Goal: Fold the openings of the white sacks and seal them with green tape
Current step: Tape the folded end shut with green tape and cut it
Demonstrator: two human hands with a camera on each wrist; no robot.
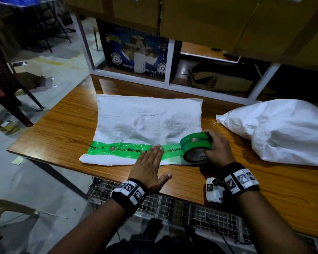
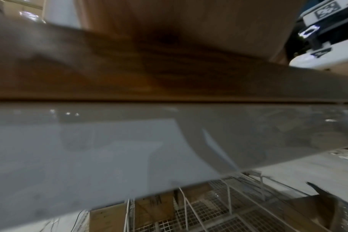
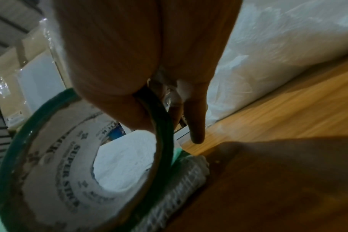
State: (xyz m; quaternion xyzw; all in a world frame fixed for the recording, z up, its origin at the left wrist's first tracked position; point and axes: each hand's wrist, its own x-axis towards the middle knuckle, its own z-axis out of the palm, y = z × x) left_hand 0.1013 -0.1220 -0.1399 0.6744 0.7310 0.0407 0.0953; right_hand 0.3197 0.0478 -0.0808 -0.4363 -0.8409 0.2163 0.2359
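The flat left hand [image 1: 148, 162] presses glossy green tape [image 1: 117, 149] on the woven sack [image 1: 147, 121]; the right hand [image 1: 218, 150] grips the round roll [image 1: 195, 146], a stuffed sack [image 1: 283, 129] lying right.

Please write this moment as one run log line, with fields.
step: taping flat sack | left hand: flat on green tape strip | right hand: grips tape roll at sack's right edge | second sack: untaped
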